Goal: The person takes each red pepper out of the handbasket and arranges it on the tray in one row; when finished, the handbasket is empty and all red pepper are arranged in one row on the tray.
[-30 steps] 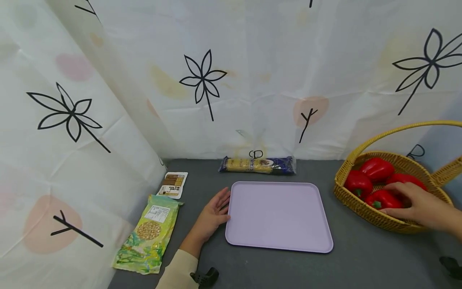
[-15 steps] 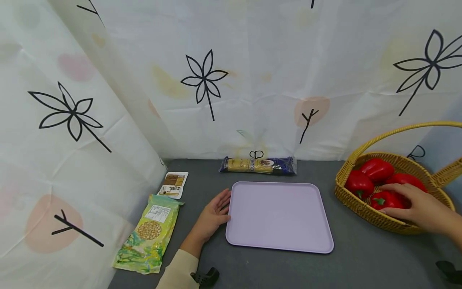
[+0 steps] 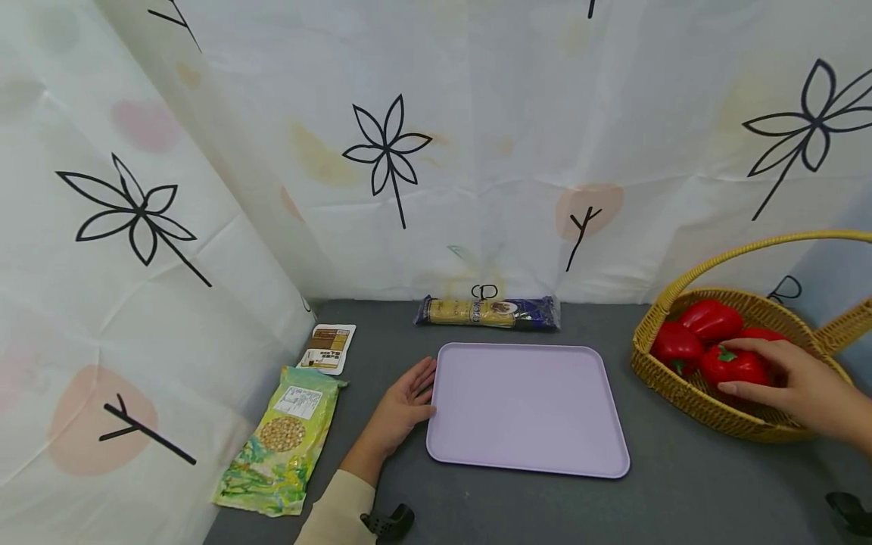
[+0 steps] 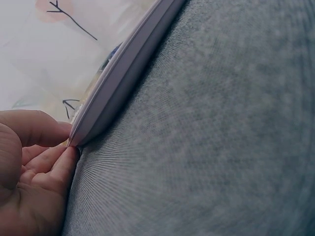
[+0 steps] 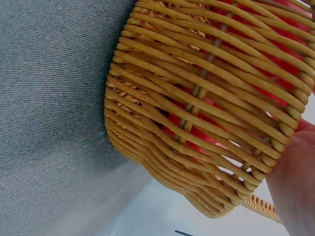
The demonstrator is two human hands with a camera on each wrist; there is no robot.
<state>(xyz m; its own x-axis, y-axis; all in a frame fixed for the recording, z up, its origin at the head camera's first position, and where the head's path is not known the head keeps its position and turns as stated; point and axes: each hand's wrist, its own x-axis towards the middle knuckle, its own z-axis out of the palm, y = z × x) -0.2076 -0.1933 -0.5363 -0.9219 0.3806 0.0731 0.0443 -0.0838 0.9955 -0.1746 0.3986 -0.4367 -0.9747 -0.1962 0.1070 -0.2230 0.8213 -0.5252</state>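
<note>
Lilac tray (image 3: pixel 527 409), head view: lower centre; left edge touched by left hand (image 3: pixel 403 397), fingers extended.
Red pepper (image 3: pixel 736 369), head view: pinched by right hand (image 3: pixel 807 390) at basket (image 3: pixel 681 397), right.
Tray edge, left wrist: touched, lower left.
Basket, right wrist: upper right; fingers mostly hidden.

On the tabletop (image 3: pixel 531 507), the tray (image 3: pixel 527 412) lies between the left hand (image 3: pixel 400 400) – at its left edge – and the basket (image 3: pixel 681 397) on the right, with peppers (image 3: pixel 711 321) inside. The long packet (image 3: pixel 487 312) lies behind the tray; farther left lies the bag (image 3: pixel 279 446) – the small pouch (image 3: pixel 328 347) just behind it.
</note>
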